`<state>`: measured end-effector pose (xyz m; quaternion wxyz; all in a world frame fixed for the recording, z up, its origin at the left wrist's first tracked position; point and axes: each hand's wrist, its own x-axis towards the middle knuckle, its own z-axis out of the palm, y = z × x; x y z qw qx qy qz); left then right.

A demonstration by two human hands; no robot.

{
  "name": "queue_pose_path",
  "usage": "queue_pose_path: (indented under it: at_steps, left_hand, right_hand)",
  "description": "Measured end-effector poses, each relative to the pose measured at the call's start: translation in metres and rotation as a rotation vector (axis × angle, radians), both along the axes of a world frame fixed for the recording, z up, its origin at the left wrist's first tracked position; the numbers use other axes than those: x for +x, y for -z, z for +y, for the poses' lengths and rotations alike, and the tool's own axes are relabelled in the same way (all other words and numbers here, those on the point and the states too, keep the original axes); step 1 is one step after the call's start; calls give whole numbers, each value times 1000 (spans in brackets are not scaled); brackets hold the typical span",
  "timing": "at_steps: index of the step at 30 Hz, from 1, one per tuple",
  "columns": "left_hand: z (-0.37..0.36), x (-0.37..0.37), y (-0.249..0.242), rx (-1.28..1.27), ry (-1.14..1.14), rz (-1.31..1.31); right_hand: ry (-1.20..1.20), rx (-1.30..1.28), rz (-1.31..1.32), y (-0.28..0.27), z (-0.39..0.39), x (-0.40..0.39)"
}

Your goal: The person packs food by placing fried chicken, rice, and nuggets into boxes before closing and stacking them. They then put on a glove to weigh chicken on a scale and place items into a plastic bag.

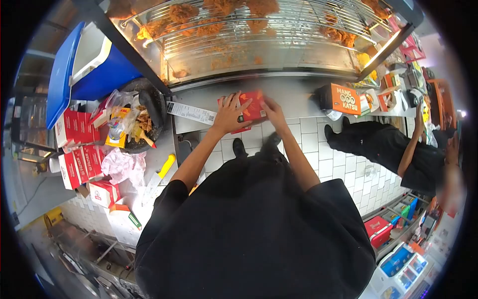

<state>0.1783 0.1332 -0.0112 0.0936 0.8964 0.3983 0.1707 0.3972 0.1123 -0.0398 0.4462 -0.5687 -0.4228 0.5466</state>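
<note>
A small red food box (253,103) with a printed front is held at the metal counter's edge, below the glass warmer. My left hand (230,113) lies over its left side, fingers spread across the carton and thumb on its face. On the opposite side, my right hand (274,112) grips the edge with bent fingers. What is inside the carton cannot be seen. Just left of my left hand, a long printed receipt (191,112) rests on the counter.
Fried chicken (209,27) sits on wire racks in the warmer. An orange box (343,99) stands on the right. To the left are a yellow-handled knife (167,166), red cartons (82,162) and a blue cooler (107,65). A co-worker in black (378,144) stands at right.
</note>
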Motion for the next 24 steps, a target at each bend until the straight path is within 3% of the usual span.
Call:
queue_pose_path:
  at_steps: [4,6,9,10,12,15,24]
  left_hand:
    - [8,2,-3,17,12,-4]
    - [10,3,-1,30,21,-21]
    - [17,4,6,20,1,-76]
    - [17,4,8,22,-7,-93]
    - [17,4,7,26,-7,-110]
    - [15,4,5,21,-16,-140]
    - [13,4,3,-1,-49,-208]
  right_hand:
    - [-29,-99,40,-43,15,-3]
    - [-50,-8,-257,-41,24,-2]
    - [-105,-59,-353,-5,46,13]
    - [-92,-55,-352,-1,52,18]
    - [-166,-349,-224,-19,58,22]
    - [-136,-372,-218,-47,54,16]
    - [-261,-309,-314,-45,62,22]
